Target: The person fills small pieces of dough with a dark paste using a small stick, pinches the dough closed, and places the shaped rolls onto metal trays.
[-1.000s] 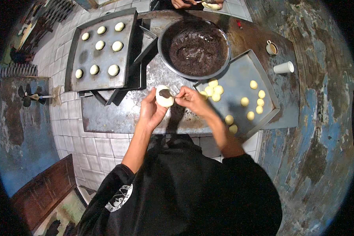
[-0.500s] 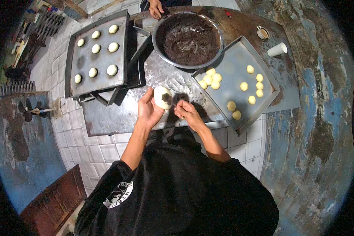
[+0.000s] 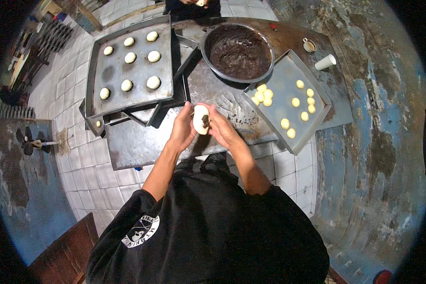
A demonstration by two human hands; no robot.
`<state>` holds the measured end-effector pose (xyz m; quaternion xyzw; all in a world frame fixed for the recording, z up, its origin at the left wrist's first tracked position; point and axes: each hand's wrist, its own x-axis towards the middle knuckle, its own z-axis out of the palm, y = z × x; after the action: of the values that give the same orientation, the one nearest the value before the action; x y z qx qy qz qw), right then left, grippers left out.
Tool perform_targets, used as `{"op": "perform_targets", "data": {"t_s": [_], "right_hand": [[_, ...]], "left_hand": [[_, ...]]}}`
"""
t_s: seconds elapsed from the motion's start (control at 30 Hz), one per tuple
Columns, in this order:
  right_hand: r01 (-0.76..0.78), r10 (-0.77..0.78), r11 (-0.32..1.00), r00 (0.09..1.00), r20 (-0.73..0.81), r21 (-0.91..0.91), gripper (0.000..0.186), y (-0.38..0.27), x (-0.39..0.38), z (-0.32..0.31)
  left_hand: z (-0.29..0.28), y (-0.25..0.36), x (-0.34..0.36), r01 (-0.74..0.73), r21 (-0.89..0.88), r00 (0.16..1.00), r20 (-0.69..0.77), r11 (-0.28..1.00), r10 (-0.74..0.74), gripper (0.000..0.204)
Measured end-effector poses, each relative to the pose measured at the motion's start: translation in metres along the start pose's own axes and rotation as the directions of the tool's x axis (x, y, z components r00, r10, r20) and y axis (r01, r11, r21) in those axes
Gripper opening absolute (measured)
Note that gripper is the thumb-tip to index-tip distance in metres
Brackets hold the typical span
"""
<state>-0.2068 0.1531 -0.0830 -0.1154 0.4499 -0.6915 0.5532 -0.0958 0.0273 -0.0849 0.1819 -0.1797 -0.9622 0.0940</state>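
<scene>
Between my two hands is a flattened piece of pale dough (image 3: 201, 118) with a dark filling showing in its middle. My left hand (image 3: 182, 127) cups it from the left, fingers closed against it. From the right, the fingers of my right hand (image 3: 221, 127) press on its edge. Beyond my hands stands a metal bowl (image 3: 272, 61) of dark, crumbly filling (image 3: 239, 49). On the right, a grey tray (image 3: 281, 102) carries several dough balls, some clustered at its left corner. Another tray (image 3: 116, 80), on the left, bears rounded dough pieces set apart in rows.
The left tray rests on more stacked trays (image 3: 149, 113). A white cup (image 3: 325, 62) lies on its side at the table's far right, near a small cup (image 3: 309, 45) of brown drink. Across the table, a person's hands (image 3: 194, 2) hold something pale. The metal table (image 3: 142, 146) ends just before me.
My right hand has moved in to the dough, which is now held by both hands and more folded. The other person's hand has left the bowl's side. My view has shifted slightly.
</scene>
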Motion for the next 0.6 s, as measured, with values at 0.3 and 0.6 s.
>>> {"op": "perform_targets", "data": {"t_s": [0.3, 0.6], "right_hand": [[0.326, -0.433, 0.450, 0.894, 0.117, -0.831, 0.050, -0.007, -0.009, 0.058], [0.466, -0.582, 0.374, 0.791, 0.189, -0.802, 0.037, -0.006, -0.016, 0.122]], "left_hand": [[-0.009, 0.065, -0.054, -0.117, 0.876, 0.979, 0.023, 0.468, 0.201, 0.057], [0.009, 0.067, -0.072, -0.513, 0.425, 0.777, -0.139, 0.745, 0.614, 0.027]]}}
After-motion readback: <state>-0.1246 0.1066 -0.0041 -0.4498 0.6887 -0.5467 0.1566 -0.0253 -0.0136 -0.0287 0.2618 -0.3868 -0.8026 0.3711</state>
